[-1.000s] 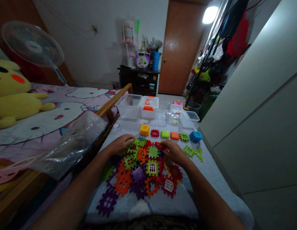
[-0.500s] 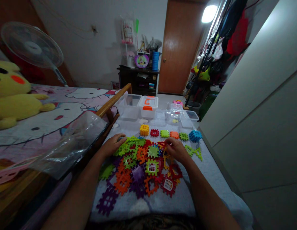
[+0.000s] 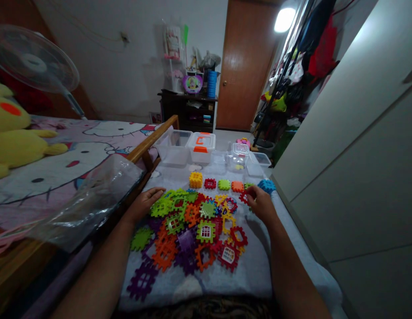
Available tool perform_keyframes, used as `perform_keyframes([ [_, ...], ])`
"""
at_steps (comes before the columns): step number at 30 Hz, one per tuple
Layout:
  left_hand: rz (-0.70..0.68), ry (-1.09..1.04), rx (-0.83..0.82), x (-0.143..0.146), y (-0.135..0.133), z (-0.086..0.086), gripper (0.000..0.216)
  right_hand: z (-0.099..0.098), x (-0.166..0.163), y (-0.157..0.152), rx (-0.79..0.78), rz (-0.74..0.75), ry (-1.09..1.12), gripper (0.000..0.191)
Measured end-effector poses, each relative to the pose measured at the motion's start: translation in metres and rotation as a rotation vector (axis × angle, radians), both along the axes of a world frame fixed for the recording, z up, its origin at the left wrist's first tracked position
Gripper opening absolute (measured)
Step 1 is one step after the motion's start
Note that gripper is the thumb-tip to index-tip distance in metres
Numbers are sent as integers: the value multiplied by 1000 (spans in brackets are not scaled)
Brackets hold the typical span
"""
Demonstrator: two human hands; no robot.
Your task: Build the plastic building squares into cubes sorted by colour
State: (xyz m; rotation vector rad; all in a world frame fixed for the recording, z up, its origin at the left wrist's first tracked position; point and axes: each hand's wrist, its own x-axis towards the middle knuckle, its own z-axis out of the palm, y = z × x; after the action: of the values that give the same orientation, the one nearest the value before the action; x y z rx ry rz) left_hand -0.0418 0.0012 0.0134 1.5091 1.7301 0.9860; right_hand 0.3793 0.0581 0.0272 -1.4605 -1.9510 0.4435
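Note:
A heap of colourful interlocking plastic tiles [image 3: 192, 230] lies on a grey-blue cloth [image 3: 226, 279] in front of me. My left hand [image 3: 144, 204] rests at the heap's left edge, fingers curled against green tiles [image 3: 164, 206]. My right hand [image 3: 261, 204] is at the heap's far right, pinching a small red tile [image 3: 245, 197]. Beyond the heap runs a row of built pieces: a yellow cube [image 3: 196, 179], a red tile [image 3: 210, 183], a green one [image 3: 223, 184], an orange one [image 3: 237, 186] and a blue cube [image 3: 266, 185].
Clear plastic boxes [image 3: 174, 148], one with an orange-handled lid [image 3: 201, 146], stand beyond the row. A crumpled clear bag [image 3: 93, 199] lies on the bed's wooden rail at left. A yellow plush [image 3: 16, 137] and a fan [image 3: 29, 62] sit left. A white cabinet [image 3: 352, 146] closes the right side.
My right hand has moved right and away from the heap's middle with a red tile in its fingers. My left hand has slid left to the heap's edge.

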Motion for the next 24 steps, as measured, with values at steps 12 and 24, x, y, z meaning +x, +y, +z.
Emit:
perform_keyframes([
  [12,26,22,-2,1,0,1,71,3,4,-29,-78,192,-465,9],
  [24,34,25,4,1,0,1,71,-5,-21,-29,-49,263,-419,33],
])
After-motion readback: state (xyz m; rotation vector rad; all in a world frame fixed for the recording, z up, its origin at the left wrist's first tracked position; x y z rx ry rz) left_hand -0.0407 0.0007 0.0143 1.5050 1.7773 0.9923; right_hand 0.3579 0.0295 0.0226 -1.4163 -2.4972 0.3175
